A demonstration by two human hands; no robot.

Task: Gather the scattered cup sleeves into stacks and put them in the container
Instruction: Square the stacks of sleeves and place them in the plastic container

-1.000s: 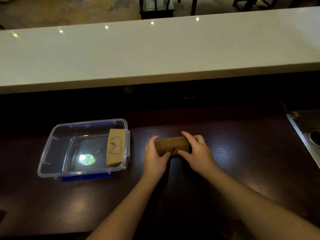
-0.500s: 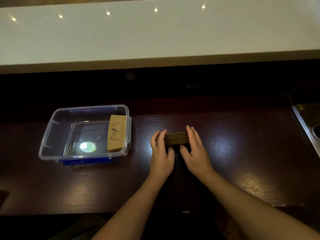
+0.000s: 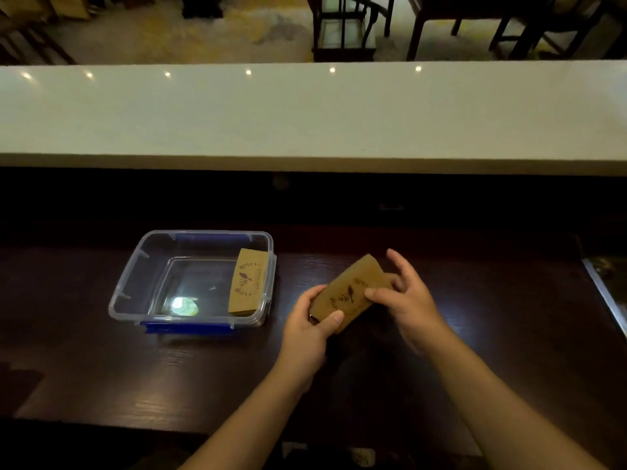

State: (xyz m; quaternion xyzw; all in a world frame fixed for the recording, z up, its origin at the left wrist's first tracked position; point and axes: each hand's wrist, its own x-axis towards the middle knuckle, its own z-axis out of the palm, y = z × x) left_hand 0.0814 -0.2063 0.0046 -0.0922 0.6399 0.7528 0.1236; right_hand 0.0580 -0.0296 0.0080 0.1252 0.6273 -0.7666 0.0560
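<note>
A stack of brown cardboard cup sleeves [image 3: 349, 291] with a dark bird print is held tilted above the dark wooden counter. My left hand [image 3: 310, 329] grips its lower left end, thumb on top. My right hand [image 3: 407, 300] touches its right end with thumb and fingertips, the other fingers spread. To the left stands a clear plastic container [image 3: 135, 266] with blue clips. Another stack of printed sleeves [image 3: 246, 286] leans against the container's right wall inside.
A long white counter top [image 3: 305, 113] runs across behind the dark work surface [image 3: 509, 334]. A metal sink edge [image 3: 607, 293] shows at the far right. Chairs and table legs stand on the floor beyond the counter.
The stack was pressed edge-down on the counter between both hands; now it is lifted and turned flat side up, tilted, with my left hand gripping it and my right hand loosening.
</note>
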